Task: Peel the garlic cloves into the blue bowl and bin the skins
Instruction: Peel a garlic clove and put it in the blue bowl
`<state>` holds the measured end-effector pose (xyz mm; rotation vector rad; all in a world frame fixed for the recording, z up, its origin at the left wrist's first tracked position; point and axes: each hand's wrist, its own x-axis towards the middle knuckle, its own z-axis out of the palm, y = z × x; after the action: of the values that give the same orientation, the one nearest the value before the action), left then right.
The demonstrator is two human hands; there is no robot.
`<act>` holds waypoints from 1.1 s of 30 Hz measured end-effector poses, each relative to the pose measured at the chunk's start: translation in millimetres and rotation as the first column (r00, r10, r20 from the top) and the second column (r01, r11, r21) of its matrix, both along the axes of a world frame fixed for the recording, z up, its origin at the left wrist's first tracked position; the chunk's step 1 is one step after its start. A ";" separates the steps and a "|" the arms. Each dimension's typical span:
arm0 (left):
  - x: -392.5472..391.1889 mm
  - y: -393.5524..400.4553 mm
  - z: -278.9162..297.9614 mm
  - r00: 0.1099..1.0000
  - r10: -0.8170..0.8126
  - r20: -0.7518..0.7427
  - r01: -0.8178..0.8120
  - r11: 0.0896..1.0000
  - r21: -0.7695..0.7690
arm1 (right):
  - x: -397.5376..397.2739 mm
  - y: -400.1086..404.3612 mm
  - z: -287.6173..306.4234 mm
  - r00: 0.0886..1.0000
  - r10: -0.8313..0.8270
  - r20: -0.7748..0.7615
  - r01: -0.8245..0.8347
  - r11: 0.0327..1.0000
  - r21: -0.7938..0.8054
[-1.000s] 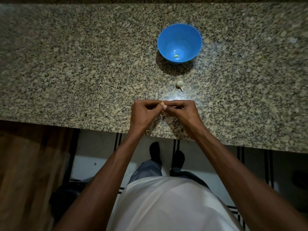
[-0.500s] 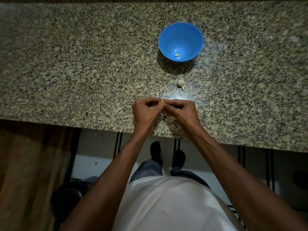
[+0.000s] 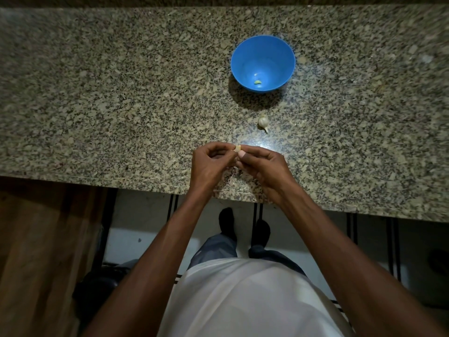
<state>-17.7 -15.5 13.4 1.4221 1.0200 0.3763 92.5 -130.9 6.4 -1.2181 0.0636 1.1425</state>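
- Garlic clove (image 3: pixel 237 148) sits pinched between the fingertips of my left hand (image 3: pixel 211 164) and my right hand (image 3: pixel 263 166), both curled tight on it just above the near part of the granite counter (image 3: pixel 97 105).
- No writing, brand or label can be read on anything here.
- The blue bowl (image 3: pixel 263 63) stands farther back on the counter, a little to my right, with one peeled clove (image 3: pixel 257 82) lying in its bottom.
- A garlic bulb piece (image 3: pixel 263 122) lies on the stone between the bowl and my hands, apart from both.
- Pale scraps that may be skin lie under my hands near the edge; I cannot tell for sure.
- The counter's front edge (image 3: pixel 97 180) runs just behind my wrists; wide bare stone spreads to my left and right.
- Below the edge are my shoes (image 3: pixel 228 222) on the floor and a dark round thing (image 3: pixel 102 283) low at my left.
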 end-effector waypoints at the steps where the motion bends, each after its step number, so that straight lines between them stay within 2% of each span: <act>1: -1.4 -0.5 -1.2 1.000 -0.010 0.006 0.010 1.000 -0.003 | 0.9 0.1 -0.5 1.000 0.000 -0.014 0.000 1.000 0.004; 5: -5.5 -0.1 -5.2 0.997 -0.081 -0.009 0.082 0.994 0.070 | 2.5 0.0 -0.6 0.999 0.035 0.039 -0.034 0.999 -0.010; 10: -5.0 3.1 -3.0 0.990 -0.110 -0.083 0.124 0.976 0.181 | 1.0 -1.9 -3.1 0.937 0.143 0.319 -0.112 0.987 -0.112; 12: -5.1 4.3 -2.7 0.987 -0.121 -0.106 0.142 0.965 0.221 | 0.8 -1.2 -5.2 0.913 0.162 0.375 -0.116 0.983 -0.142; 24: -2.2 6.6 -2.2 0.984 -0.104 -0.147 0.137 0.962 0.236 | -3.0 -0.2 -4.3 0.899 0.131 0.419 -0.074 0.986 -0.150; 33: -2.4 4.5 -5.8 0.980 -0.113 -0.163 0.151 0.958 0.243 | -6.5 0.4 -8.7 0.880 0.140 0.455 -0.037 0.973 -0.227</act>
<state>-20.1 -11.0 7.6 1.7622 1.0145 0.3146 86.0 -130.5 -2.2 -1.6783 -0.2473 0.9051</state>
